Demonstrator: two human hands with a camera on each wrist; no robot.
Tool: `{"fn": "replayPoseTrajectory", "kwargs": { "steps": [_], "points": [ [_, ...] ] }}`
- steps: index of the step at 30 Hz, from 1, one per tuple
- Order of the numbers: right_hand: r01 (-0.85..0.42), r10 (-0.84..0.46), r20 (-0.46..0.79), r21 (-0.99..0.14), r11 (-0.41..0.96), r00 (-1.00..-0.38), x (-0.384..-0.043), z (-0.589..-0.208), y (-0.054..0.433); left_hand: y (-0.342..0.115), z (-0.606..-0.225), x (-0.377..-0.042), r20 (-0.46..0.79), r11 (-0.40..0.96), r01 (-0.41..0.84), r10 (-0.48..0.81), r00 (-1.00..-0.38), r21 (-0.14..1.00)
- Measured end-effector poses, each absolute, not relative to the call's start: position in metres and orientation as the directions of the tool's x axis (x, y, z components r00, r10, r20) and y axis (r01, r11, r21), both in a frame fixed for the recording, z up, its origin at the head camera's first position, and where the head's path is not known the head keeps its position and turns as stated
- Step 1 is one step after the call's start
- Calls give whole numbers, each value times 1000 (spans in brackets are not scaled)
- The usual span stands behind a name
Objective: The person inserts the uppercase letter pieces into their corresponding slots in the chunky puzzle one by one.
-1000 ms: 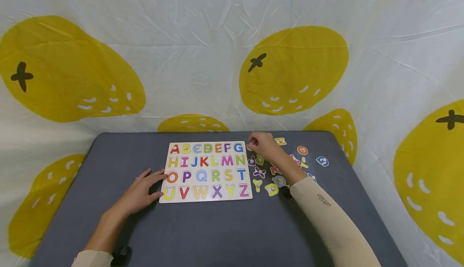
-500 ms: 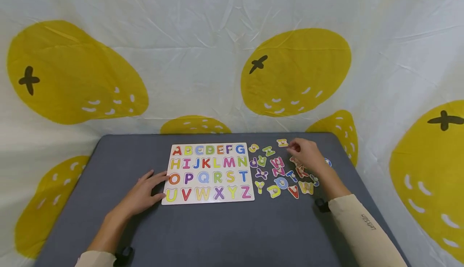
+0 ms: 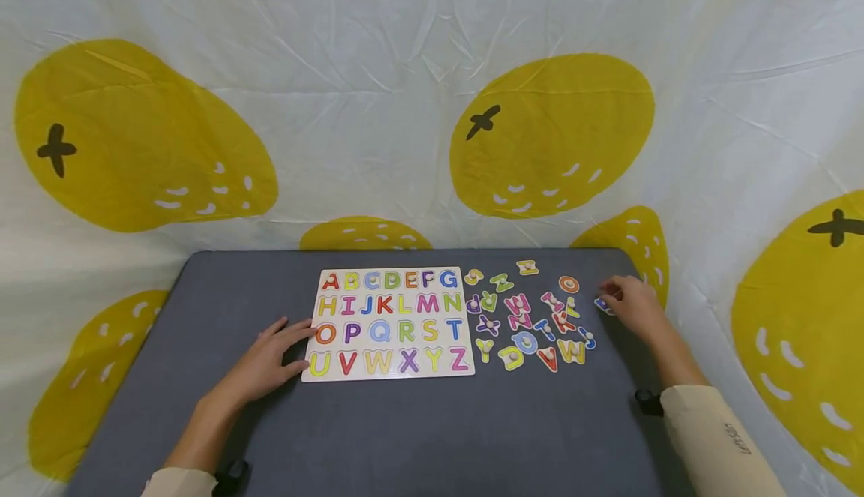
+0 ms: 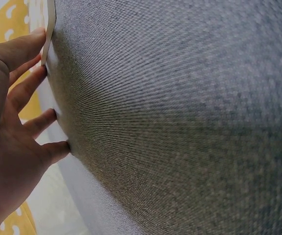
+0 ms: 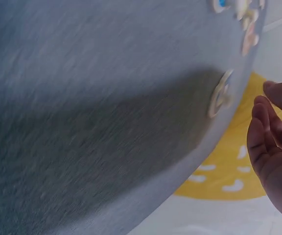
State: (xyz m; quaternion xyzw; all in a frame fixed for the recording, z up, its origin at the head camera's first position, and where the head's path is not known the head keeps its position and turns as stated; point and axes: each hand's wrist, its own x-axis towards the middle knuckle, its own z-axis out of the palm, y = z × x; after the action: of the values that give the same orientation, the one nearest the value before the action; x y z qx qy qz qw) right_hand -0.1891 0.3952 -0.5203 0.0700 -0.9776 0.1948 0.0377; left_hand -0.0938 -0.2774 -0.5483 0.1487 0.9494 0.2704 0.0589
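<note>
A white alphabet puzzle board (image 3: 388,387) lies on the table, with the letters A to F filled by knobbed pieces. My left hand (image 3: 266,362) rests at the board's left edge, thumb and fingertips touching it and the other fingers spread on the tabletop; the left wrist view shows the thumb (image 4: 26,49) against the board's rim. My right hand (image 3: 634,303) hovers over a blue letter piece (image 3: 603,305), partly hidden beneath it. In the right wrist view, a gap separates the fingers from that letter piece (image 5: 221,95), and they hold nothing.
Several loose letter pieces lie right of the board, among them an orange O (image 3: 568,284), a yellow H (image 3: 527,267), a red V (image 3: 547,359) and a yellow W (image 3: 571,351). A dark grey table (image 3: 405,437) carries everything. A patterned curtain (image 3: 378,145) hangs behind.
My right hand has moved rightward from beside the board's top right corner, across the loose pieces, to the blue piece at the far right. My left hand stays at the board's edge.
</note>
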Motion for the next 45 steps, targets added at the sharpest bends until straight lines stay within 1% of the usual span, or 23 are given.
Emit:
{"fn": "replayPoseTrajectory", "kwargs": {
  "steps": [2,6,10,21,25,32,39,42,45],
  "points": [
    [-170,-146,92,-361,917,-985,-190,-525,403,-278,-549,-94,-34,811,249,313,-949,529],
    [-227,-199,119,-312,923,-973,-190,-532,413,-277,-548,-94,-31,810,250,313,-949,530],
    [-225,-196,125,-290,930,-973,-189,-537,416,-277,-548,-94,-21,808,256,315,-949,531],
    [-139,-126,61,-302,943,-990,-194,-546,419,-277,-546,-94,-21,807,260,319,-947,531],
    [-127,-120,45,-296,947,-992,-194,-545,417,-277,-546,-93,-29,808,256,319,-947,531],
    [-43,-52,-20,-315,948,-998,-191,-541,411,-277,-546,-93,-27,805,256,320,-947,536],
    [6,-12,-53,-316,949,-999,-191,-543,411,-278,-547,-94,-28,812,256,317,-948,524],
    [-3,-18,-43,-318,948,-999,-191,-542,413,-277,-546,-93,-31,811,254,317,-948,528],
    [-71,-83,-27,-310,948,-996,-191,-539,411,-277,-545,-93,-32,807,248,313,-949,536]
  ]
}}
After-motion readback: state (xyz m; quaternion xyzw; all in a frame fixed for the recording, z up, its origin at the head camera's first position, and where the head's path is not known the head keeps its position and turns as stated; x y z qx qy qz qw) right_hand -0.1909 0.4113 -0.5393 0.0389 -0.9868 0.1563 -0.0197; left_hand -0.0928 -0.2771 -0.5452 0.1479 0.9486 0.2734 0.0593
